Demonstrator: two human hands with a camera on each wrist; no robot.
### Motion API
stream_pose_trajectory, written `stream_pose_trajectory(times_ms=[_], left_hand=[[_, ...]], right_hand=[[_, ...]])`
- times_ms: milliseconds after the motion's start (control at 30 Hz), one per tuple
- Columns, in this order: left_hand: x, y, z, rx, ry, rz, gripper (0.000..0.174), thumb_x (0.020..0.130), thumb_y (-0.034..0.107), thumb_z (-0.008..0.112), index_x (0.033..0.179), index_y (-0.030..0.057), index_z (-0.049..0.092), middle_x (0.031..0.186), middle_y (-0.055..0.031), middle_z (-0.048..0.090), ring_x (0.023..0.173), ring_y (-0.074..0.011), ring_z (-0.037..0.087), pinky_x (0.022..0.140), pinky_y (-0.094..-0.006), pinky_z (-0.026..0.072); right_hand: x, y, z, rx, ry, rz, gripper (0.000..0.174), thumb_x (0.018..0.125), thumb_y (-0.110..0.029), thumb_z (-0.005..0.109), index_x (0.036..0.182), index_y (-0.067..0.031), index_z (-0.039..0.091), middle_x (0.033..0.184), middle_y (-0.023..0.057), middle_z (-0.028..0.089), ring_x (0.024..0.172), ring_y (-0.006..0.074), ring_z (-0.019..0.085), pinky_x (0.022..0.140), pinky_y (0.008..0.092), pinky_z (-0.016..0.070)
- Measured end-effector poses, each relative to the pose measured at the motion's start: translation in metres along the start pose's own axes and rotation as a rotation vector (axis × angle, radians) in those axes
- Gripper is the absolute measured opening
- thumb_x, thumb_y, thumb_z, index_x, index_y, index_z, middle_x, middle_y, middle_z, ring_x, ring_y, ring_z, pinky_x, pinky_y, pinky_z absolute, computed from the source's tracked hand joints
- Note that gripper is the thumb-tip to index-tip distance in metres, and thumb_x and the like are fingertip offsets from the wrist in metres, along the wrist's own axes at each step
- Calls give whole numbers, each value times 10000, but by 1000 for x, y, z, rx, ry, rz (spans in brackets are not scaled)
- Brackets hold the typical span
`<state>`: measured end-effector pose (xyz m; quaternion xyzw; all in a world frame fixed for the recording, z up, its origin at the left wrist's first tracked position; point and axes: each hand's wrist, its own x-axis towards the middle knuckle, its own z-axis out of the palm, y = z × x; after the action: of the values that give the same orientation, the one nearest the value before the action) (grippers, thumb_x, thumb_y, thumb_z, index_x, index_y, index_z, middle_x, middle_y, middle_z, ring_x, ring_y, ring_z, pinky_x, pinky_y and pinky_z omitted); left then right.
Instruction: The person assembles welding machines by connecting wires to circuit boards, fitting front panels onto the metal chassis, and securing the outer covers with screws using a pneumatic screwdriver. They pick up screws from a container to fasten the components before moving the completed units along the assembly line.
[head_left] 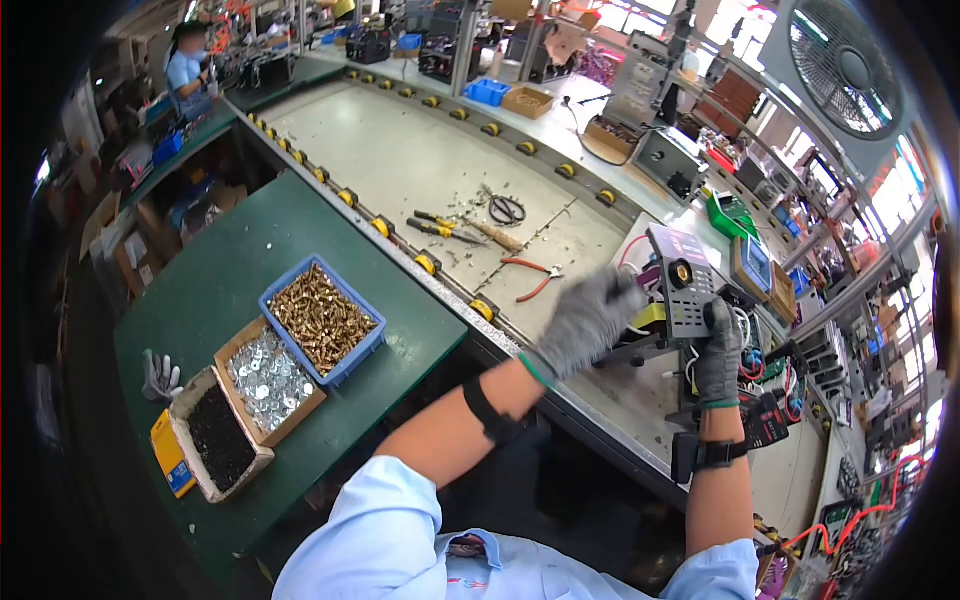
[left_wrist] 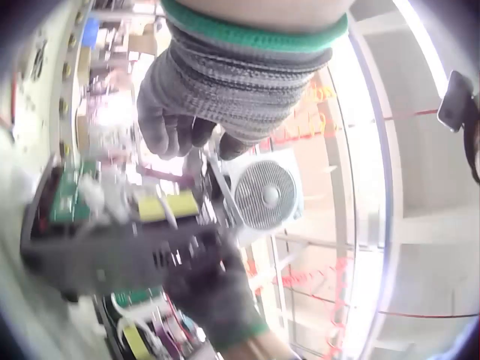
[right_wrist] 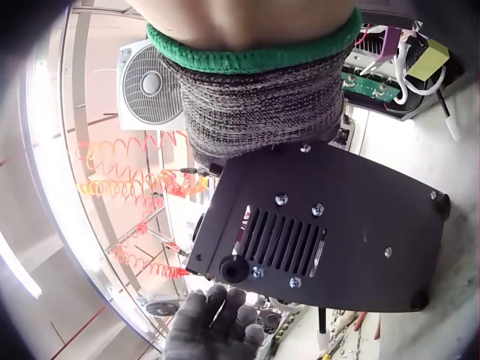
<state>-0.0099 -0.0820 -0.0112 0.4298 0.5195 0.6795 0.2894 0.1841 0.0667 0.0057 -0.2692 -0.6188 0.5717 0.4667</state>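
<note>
Both reach forward to the tilted black case (head_left: 682, 285): right hand (head_left: 720, 350) clamps its side, left hand (head_left: 585, 320) grip unclear; bare surface (head_left: 400, 160) lies leftward.

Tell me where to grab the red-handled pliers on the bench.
Grip the pliers by both red handles, from above, probably just behind the pivot: they lie flat with the handles splayed open, so fingers can straddle and close them.

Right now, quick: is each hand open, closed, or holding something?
Left hand: at the side of the device, blurred; whether it grips cannot be told.
Right hand: closed, holding the device at its front panel.
</note>
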Motion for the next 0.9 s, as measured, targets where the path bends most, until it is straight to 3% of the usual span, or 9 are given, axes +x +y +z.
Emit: stream_pose_trajectory(times_ms=[67, 100, 167, 267, 433, 533, 567, 700, 900], left_hand=[[33, 17, -33, 313, 28, 101, 349, 939, 306, 705, 1140, 21, 692, 989, -119, 742, 934, -226, 705, 930, -344, 536], [46, 10, -35, 309, 30, 97, 349, 939, 306, 705, 1140, 21, 692, 989, -119, 742, 934, -226, 705, 930, -344, 536], [73, -11, -30, 522, -188, 236, 339, 937, 264, 692, 1165, 14, 699, 1052, -161, 753, 1014, -265, 716, 954, -367, 534], [96, -13, -24, 459, -371, 140, 388, 933, 260, 690, 1228, 8, 678, 1135, -190, 739, 1075, -299, 707, 987, -386, 522], [113, -19, -15, 574, -407, 202, 366, 958, 237, 610, 1229, -4, 659, 1135, -219, 724, 1093, -354, 686, 985, -410, 513], [115, -5, -23, 640, -481, 170, 388, 938, 259, 626, 1224, 0, 660, 1110, -230, 723, 1064, -366, 685, 977, -415, 514], [111, 4, -30, 633, -499, 96, 386, 890, 281, 680, 1177, 24, 695, 1078, -196, 740, 1016, -324, 705, 931, -393, 534], [100, -28, -63, 605, -449, 61, 364, 788, 275, 786, 1082, 65, 741, 981, -105, 753, 892, -215, 710, 835, -340, 557], [71, -67, -46, 529, -267, 158, 380, 760, 239, 828, 1080, 54, 743, 911, -132, 731, 844, -244, 700, 807, -355, 564]], right_hand=[[0, 3, -2, -28, -31, -34, 313, 985, -380, 681, 1057, -78, 643, 944, -16, 605, 883, 83, 567, 802, 266, 491], [1, 4, -2, -32, -32, -30, 313, 985, -380, 681, 1057, -78, 643, 944, -16, 605, 883, 83, 567, 802, 266, 491], [4, 5, -3, -111, -9, -13, 326, 978, -393, 696, 1060, -83, 639, 938, -23, 588, 872, 77, 545, 803, 258, 478], [0, -9, 3, -138, -53, 39, 325, 978, -394, 698, 1064, -86, 642, 931, -28, 583, 859, 76, 534, 799, 252, 471], [7, -8, -10, -123, -133, 116, 364, 966, -441, 695, 1069, -95, 650, 941, -30, 596, 868, 79, 557, 761, 255, 475], [10, -3, -17, -131, -125, 122, 394, 956, -473, 690, 1076, -99, 658, 947, -28, 613, 870, 82, 586, 748, 262, 487], [12, 0, -20, -133, -118, 122, 409, 950, -487, 688, 1083, -101, 663, 951, -26, 624, 872, 85, 602, 749, 268, 495], [15, 2, -23, -73, -130, 135, 390, 954, -455, 683, 1104, -96, 673, 966, -15, 648, 889, 102, 632, 780, 292, 526], [12, -3, -14, -25, -73, 159, 386, 953, -436, 685, 1122, -88, 677, 969, -3, 656, 893, 120, 643, 827, 307, 537]])
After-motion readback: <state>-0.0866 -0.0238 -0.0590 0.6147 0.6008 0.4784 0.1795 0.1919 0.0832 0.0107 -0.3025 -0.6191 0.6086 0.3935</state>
